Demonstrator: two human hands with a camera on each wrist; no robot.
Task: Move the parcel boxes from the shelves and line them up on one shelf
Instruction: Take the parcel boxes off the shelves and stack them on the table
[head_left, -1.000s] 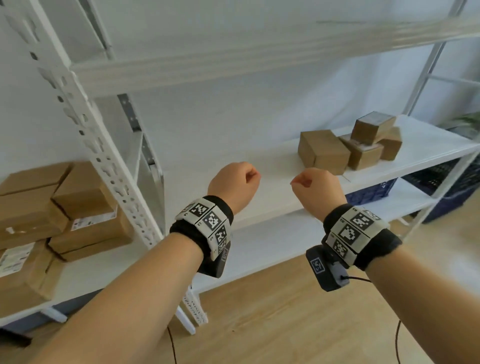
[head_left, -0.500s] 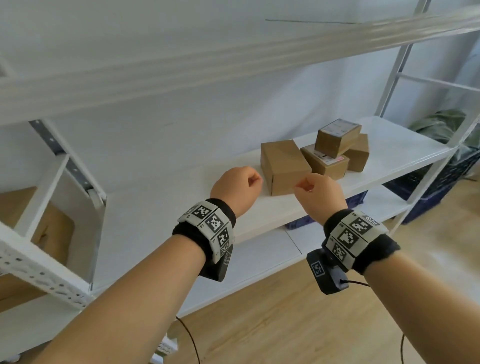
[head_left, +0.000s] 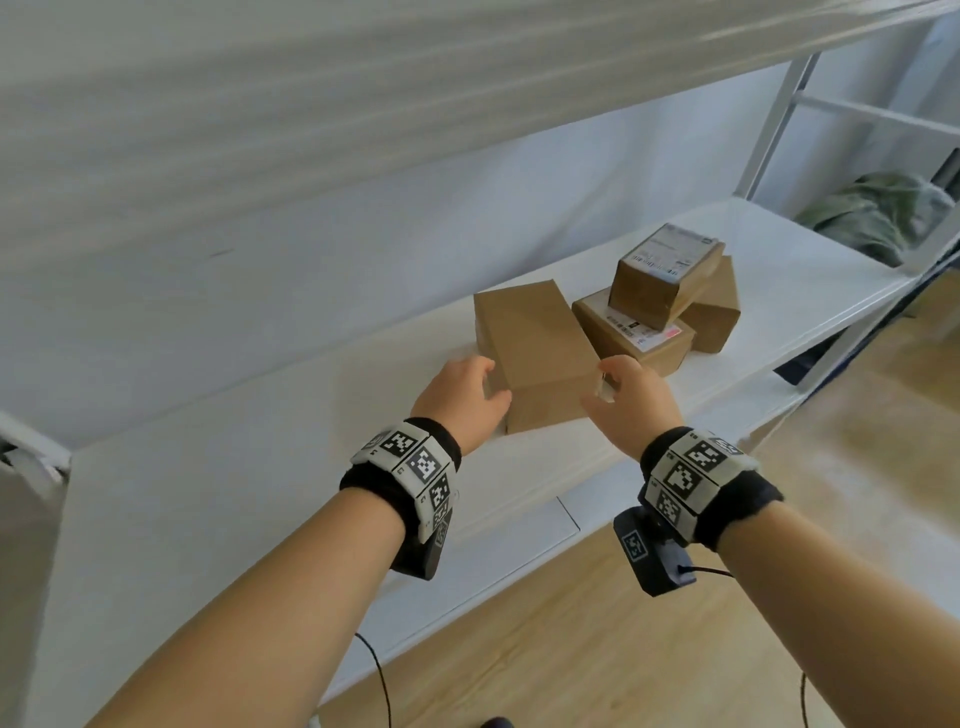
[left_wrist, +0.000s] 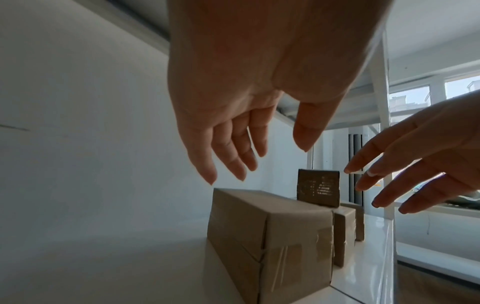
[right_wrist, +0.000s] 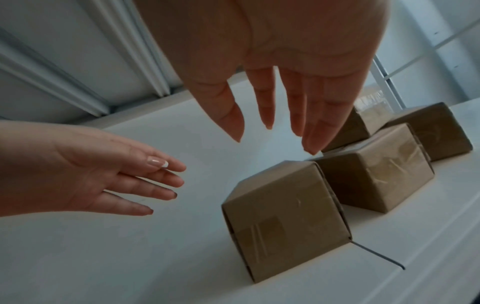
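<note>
A plain brown parcel box (head_left: 535, 358) (left_wrist: 272, 238) (right_wrist: 283, 214) stands on the white shelf (head_left: 249, 467), nearest to me. My left hand (head_left: 462, 400) (left_wrist: 246, 139) is spread just to its left, fingers straight, apart from the cardboard. On the box's right, my right hand (head_left: 628, 400) (right_wrist: 272, 115) hovers with straight fingers, touching nothing. Behind stand a labelled box (head_left: 636, 332), a plain box (head_left: 714, 312), and a labelled box (head_left: 665, 275) stacked on both.
An upper shelf (head_left: 363, 93) runs close overhead. White uprights (head_left: 774, 119) stand at the right end, with a green bundle (head_left: 878, 218) beyond. A lower shelf (head_left: 519, 525) and the wooden floor (head_left: 597, 649) lie below.
Both fists have opened and reached forward to either side of the nearest box. The view has swung right, and the left rack with its boxes has left the picture.
</note>
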